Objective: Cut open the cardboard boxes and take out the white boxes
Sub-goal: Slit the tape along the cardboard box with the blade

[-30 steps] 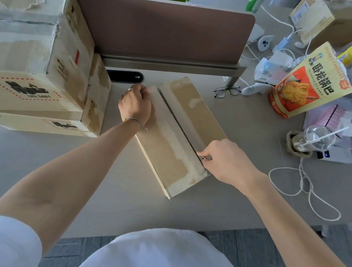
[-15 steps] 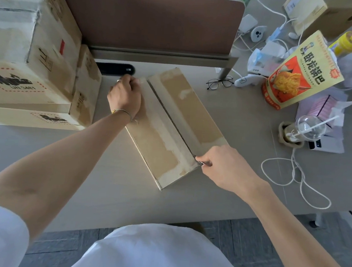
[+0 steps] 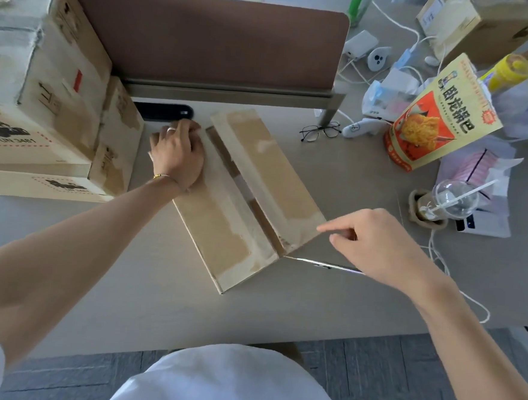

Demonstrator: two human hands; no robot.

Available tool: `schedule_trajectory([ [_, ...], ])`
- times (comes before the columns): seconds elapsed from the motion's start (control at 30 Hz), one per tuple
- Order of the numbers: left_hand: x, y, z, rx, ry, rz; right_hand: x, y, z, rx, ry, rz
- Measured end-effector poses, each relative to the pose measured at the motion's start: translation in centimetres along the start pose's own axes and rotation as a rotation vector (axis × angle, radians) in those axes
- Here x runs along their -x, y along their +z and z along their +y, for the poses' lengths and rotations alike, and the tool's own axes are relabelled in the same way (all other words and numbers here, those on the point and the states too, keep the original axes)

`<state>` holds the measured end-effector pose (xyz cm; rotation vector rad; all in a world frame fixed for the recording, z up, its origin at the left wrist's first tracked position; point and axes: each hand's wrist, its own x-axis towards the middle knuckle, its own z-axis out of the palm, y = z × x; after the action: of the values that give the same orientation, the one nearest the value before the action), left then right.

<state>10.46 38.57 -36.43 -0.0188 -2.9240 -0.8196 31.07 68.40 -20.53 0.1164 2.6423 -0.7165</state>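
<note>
- Head view: the flat cardboard box (image 3: 244,198) lies slantwise in the middle of the desk (image 3: 110,282), its long axis running from the far partition side down toward the near edge.
- Its centre seam gapes open, the right flap (image 3: 267,172) tilted up and a dark slot showing between the two flaps.
- The left hand (image 3: 178,156) sits on the far left corner of the box, fingers curled over that edge and gripping it, a ring and a thin bracelet showing.
- The right hand (image 3: 375,242) hovers just off the box's near right corner, not on the cardboard; index finger stretched toward the right flap's corner, the other fingers curled.
- A thin silvery blade (image 3: 324,264) runs from under that hand to the near end of the seam; the right hand holds it, though the grip itself is hidden beneath the palm.
- So the box lies between the two hands: one pinning the far end, one at the near end.
- Stacked cardboard boxes (image 3: 45,97) stand at the desk's left edge, just beside the left hand.
- Glasses (image 3: 320,131), a snack bag (image 3: 440,115) and a plastic cup (image 3: 453,200) sit toward the right side, well apart from the box.
</note>
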Motion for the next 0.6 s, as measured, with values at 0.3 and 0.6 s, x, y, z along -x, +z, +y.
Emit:
schedule_trajectory([
  [0.3, 4.1, 1.7, 3.0, -0.173, -0.073, -0.090, -7.4, 2.6, 8.0, -0.163, 0.170, 0.037],
  [0.6, 6.3, 3.9, 4.6, -0.327, -0.082, -0.167, -11.1, 5.5, 5.8, -0.092, -0.005, 0.179],
])
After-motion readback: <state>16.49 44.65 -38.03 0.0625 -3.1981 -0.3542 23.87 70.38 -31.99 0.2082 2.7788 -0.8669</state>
